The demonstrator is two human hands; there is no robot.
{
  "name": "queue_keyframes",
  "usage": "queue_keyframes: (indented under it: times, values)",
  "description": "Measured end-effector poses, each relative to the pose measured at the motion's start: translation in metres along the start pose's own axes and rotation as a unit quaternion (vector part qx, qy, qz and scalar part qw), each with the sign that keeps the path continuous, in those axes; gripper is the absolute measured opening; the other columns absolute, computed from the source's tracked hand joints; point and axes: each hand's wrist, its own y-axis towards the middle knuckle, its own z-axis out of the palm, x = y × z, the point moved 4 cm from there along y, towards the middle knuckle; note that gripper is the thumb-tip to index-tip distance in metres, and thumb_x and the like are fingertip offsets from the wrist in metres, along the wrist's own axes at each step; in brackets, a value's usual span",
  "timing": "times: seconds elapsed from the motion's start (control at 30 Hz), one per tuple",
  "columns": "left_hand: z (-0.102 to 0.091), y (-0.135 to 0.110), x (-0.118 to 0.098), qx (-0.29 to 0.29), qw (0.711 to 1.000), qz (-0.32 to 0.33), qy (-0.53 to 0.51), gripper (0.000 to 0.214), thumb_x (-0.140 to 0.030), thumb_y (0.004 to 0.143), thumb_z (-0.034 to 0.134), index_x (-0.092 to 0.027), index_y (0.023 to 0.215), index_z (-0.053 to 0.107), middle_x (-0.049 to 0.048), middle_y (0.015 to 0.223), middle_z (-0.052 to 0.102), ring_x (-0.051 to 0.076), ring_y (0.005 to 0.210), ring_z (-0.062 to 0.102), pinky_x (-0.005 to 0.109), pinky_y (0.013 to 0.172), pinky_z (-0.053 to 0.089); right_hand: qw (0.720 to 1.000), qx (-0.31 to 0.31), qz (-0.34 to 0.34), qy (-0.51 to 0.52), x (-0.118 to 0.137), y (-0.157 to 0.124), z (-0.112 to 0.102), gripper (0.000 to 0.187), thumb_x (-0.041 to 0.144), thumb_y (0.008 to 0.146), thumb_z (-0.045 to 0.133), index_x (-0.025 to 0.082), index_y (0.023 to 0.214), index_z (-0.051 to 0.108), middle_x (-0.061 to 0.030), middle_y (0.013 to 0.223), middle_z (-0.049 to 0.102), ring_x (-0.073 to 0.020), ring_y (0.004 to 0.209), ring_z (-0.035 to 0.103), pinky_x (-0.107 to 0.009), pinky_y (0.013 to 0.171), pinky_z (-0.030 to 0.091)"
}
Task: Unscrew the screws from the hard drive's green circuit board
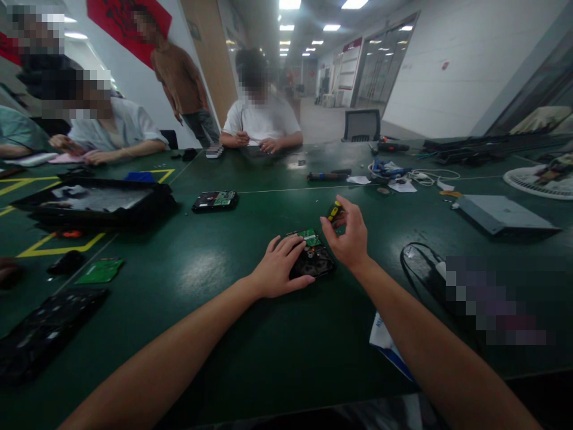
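A black hard drive (320, 265) with a green circuit board lies on the dark green table in front of me. My left hand (280, 269) grips it from the left, the thumb along the near edge and the fingers spread across the top. Just above the drive's right side, my right hand (347, 233) holds a small yellow and black screwdriver (333, 211) between thumb and fingers. The screwdriver's tip is too dim to make out.
Another hard drive (215, 200) lies farther left, near a black tray (98, 206). A loose green circuit board (101, 270) and a black panel (49, 328) are at left. A grey metal box (505, 214), cables (389, 169) and a fan (546, 179) are at right. People sit opposite.
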Motion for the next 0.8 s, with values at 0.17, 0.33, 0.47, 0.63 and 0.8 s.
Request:
queue_keyframes:
  times: [0.17, 0.33, 0.47, 0.63, 0.8]
  values:
    - [-0.0003, 0.0, -0.0002, 0.0, 1.0, 0.001, -0.002, 0.093, -0.076, 0.092, 0.058, -0.021, 0.164, 0.037, 0.0162, 0.165, 0.042, 0.04, 0.155, 0.034, 0.065, 0.13, 0.016, 1.0, 0.016, -0.011, 0.014, 0.0029, 0.0001, 0.0002, 0.063, 0.027, 0.099, 0.057, 0.029, 0.159, 0.038, -0.0124, 0.128, 0.063, -0.0239, 0.09, 0.069, -0.048, 0.082, 0.067]
    - [0.0001, 0.0, 0.0001, 0.002, 1.0, -0.002, 0.0, 0.094, -0.078, 0.092, 0.057, -0.021, 0.164, 0.037, 0.0157, 0.166, 0.041, 0.04, 0.155, 0.034, 0.064, 0.13, 0.015, 1.0, -0.003, 0.003, -0.002, 0.002, 0.0005, -0.0012, 0.062, 0.031, 0.095, 0.066, 0.03, 0.154, 0.044, -0.0101, 0.123, 0.063, -0.0193, 0.077, 0.065, -0.044, 0.075, 0.066]
    - [0.0001, -0.0001, -0.0002, 0.0, 1.0, 0.0, 0.001, 0.094, -0.077, 0.092, 0.057, -0.021, 0.164, 0.037, 0.0163, 0.166, 0.041, 0.039, 0.156, 0.034, 0.064, 0.13, 0.015, 1.0, 0.002, -0.016, 0.015, 0.004, 0.0008, -0.0014, 0.058, 0.027, 0.098, 0.06, 0.029, 0.153, 0.044, -0.0109, 0.127, 0.063, -0.0217, 0.088, 0.068, -0.045, 0.079, 0.066]
    - [-0.0012, 0.0002, -0.0014, -0.001, 1.0, 0.001, 0.003, 0.093, -0.077, 0.093, 0.056, -0.02, 0.164, 0.038, 0.0168, 0.166, 0.041, 0.039, 0.156, 0.034, 0.063, 0.131, 0.014, 1.0, -0.007, -0.001, 0.013, 0.0002, -0.0005, 0.001, 0.058, 0.031, 0.099, 0.061, 0.028, 0.153, 0.042, -0.0127, 0.128, 0.065, -0.023, 0.086, 0.07, -0.047, 0.079, 0.067]
    - [-0.0022, 0.0002, -0.002, 0.002, 1.0, 0.003, 0.003, 0.094, -0.078, 0.093, 0.056, -0.019, 0.164, 0.036, 0.0172, 0.165, 0.041, 0.038, 0.156, 0.034, 0.063, 0.131, 0.015, 1.0, -0.013, -0.004, 0.015, -0.0004, -0.0011, 0.0, 0.056, 0.032, 0.097, 0.064, 0.027, 0.15, 0.046, -0.0123, 0.125, 0.066, -0.0225, 0.084, 0.069, -0.046, 0.077, 0.067]
